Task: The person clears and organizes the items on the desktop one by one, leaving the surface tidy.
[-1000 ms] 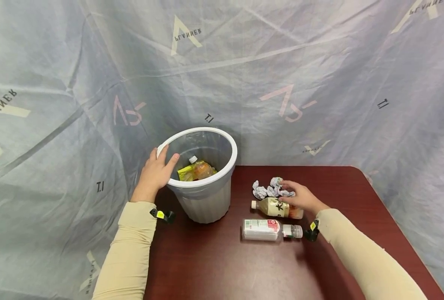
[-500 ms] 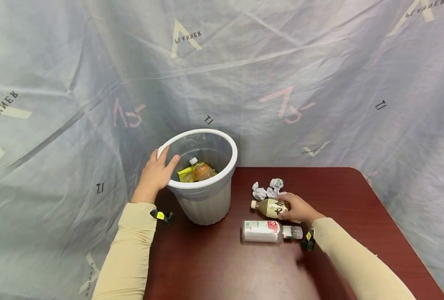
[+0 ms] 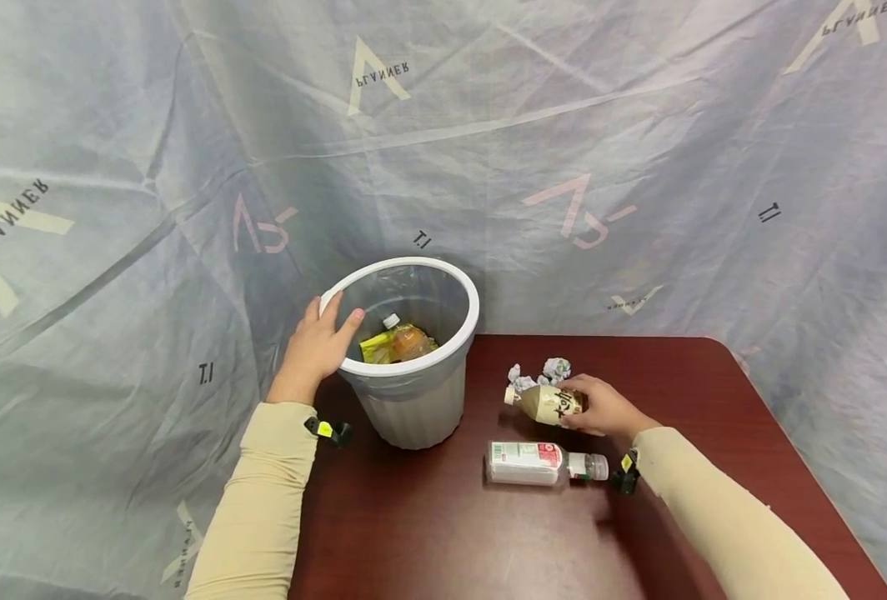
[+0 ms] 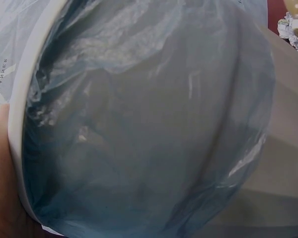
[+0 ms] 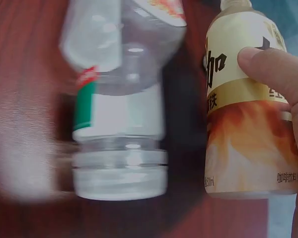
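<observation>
My left hand holds the white rim of the grey trash bin, with the thumb on the opening's side. My right hand grips a coffee drink bottle with a cream label and pale cap; the cap points left. In the right wrist view the thumb presses on the coffee bottle's label, above a flame picture. Closer to me lies a clear plastic bottle, its cap to the right. Crumpled paper balls sit behind the coffee bottle, which partly hides them.
Inside the lined bin lie a yellow wrapper and a bottle with a white cap. The dark red table ends at a rounded far right corner. A grey printed curtain hangs behind it.
My right hand has come down from beside the paper balls and taken hold of the coffee bottle, which is now slightly lifted and shifted over the paper. The left hand stays on the bin.
</observation>
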Action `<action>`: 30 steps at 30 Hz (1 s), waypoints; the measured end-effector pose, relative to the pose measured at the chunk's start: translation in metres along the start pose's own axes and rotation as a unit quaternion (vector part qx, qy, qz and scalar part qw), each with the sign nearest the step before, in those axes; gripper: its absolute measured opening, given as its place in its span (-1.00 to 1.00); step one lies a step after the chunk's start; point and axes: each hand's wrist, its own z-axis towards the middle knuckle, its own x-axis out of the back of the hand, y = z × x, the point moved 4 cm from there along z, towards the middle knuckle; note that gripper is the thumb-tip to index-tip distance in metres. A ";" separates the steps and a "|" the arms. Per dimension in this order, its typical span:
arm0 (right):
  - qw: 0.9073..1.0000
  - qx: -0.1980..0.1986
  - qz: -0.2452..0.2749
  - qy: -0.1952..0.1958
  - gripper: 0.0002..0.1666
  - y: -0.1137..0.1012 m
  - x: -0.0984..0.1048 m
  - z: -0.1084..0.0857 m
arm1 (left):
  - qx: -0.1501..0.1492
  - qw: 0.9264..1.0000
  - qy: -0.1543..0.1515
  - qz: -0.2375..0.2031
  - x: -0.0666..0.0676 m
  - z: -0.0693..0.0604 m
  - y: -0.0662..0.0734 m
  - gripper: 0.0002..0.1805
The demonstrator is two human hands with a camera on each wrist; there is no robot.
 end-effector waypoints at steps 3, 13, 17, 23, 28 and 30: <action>1.000 0.002 -0.005 0.000 -0.21 -0.005 0.013 0.009 | 0.001 1.000 -0.002 -0.001 0.000 0.000 -0.001 -0.02; 0.999 0.015 -0.040 0.004 -0.22 -0.032 0.071 0.045 | 0.004 1.000 -0.006 -0.002 -0.001 0.001 -0.001 -0.03; 0.999 0.013 -0.051 0.003 -0.22 -0.043 0.091 0.060 | 0.003 1.000 -0.004 -0.003 0.000 0.001 -0.002 -0.03; 0.998 0.017 -0.061 0.006 -0.23 -0.056 0.113 0.078 | 0.005 1.000 -0.004 -0.006 0.001 -0.001 -0.002 -0.05; 0.998 0.021 -0.064 0.019 -0.26 -0.066 0.127 0.090 | 0.005 1.000 -0.004 -0.005 0.001 -0.001 0.000 -0.06; 0.998 0.020 -0.062 0.024 -0.27 -0.071 0.133 0.095 | 0.003 1.000 -0.005 -0.003 0.001 -0.001 0.000 -0.06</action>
